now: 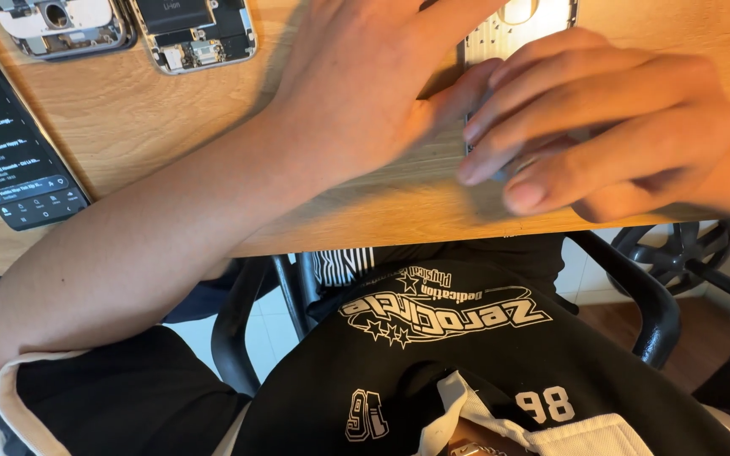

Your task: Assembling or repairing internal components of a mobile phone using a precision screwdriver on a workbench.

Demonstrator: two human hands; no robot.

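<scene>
Both hands are pressing on a silvery phone part at the bench edge: left hand lying flat and open to steady it, right hand curling loosely over it, grip hidden. Farther left, a lit phone and two opened phones are lying.

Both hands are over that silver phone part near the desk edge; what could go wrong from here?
1. The silver perforated phone part lies under both the left hand and right hand near the wooden desk's edge; it may slide off.
2. The left forearm sweeps close to the lit black phone and two opened phone bodies, and might knock them.
</scene>
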